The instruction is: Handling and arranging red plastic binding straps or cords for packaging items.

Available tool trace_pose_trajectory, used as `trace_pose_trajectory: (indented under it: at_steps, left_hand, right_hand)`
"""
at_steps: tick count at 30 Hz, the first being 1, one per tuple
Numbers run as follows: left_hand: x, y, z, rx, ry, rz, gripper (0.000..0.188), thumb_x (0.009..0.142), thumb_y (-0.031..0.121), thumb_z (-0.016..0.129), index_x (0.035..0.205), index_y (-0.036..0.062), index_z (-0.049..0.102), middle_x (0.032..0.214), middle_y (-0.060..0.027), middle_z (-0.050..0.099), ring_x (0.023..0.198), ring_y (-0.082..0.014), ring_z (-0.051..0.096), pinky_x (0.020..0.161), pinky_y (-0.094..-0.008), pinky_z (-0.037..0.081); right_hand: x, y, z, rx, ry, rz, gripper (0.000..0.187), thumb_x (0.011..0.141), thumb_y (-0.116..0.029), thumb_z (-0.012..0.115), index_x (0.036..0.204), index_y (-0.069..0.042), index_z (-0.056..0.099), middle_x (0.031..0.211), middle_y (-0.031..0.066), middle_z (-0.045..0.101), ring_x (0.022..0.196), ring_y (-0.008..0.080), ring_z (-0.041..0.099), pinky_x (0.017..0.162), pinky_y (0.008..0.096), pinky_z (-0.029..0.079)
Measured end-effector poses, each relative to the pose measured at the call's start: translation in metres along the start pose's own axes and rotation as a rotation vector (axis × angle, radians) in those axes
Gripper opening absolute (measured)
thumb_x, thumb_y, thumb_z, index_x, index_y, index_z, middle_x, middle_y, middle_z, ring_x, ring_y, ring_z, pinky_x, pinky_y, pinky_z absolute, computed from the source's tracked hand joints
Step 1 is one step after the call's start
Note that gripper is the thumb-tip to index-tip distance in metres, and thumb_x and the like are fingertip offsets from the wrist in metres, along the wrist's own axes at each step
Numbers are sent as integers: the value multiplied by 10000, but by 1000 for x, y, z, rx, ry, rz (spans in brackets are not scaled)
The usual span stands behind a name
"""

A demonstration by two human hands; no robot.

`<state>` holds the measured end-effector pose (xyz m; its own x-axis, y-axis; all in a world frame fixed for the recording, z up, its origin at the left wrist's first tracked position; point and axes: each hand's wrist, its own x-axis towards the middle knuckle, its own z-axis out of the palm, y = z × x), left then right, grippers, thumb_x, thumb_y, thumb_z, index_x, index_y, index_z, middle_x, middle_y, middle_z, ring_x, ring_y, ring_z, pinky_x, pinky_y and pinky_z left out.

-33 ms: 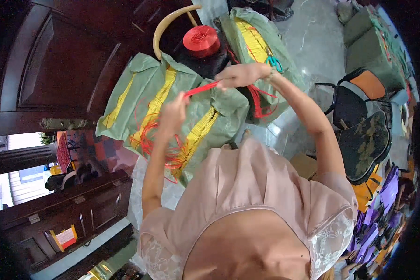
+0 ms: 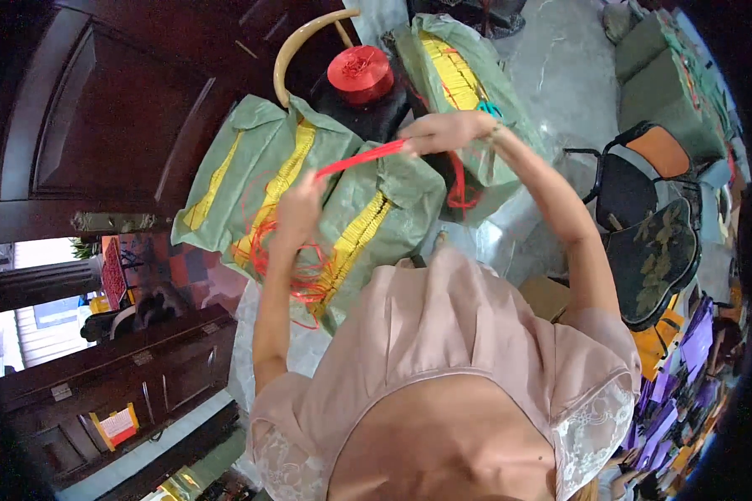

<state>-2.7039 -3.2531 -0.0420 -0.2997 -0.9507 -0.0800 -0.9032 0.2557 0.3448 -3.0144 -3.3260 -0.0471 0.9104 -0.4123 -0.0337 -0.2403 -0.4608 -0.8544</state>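
Farther apart now in the head view, the left hand [image 2: 299, 207] and right hand [image 2: 443, 132] each have their grip closed on the red plastic twine [image 2: 361, 157], apparently to keep it taut over the green sacks [image 2: 411, 188]. Its matching roll [image 2: 368, 87] lies flat (perhaps for easy unwinding), with teal scissors [image 2: 490, 109] near the right wrist.

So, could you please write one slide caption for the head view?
Left-hand fingers and right-hand fingers hold red strands taut above green sacks, near a red roll.
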Motion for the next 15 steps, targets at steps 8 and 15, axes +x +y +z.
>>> trace_pose_trajectory:
  at_steps: [8,15]
  left_hand:
    - [-33,-104,16,122,-5,79,295,858,212,497,1085,24,488,890,-223,570,833,-379,552,705,-448,434]
    - [24,44,0,-93,159,533,499,811,246,566,1211,-6,405,1112,-230,510,1019,-380,484,866,-455,375]
  right_hand:
    - [-53,33,13,-138,114,350,311,903,-293,427,809,-5,496,657,112,516,650,252,523,601,370,413]
    - [26,-32,34,-489,161,287,277,874,-299,445,863,-32,520,757,182,590,741,394,566,646,467,432]
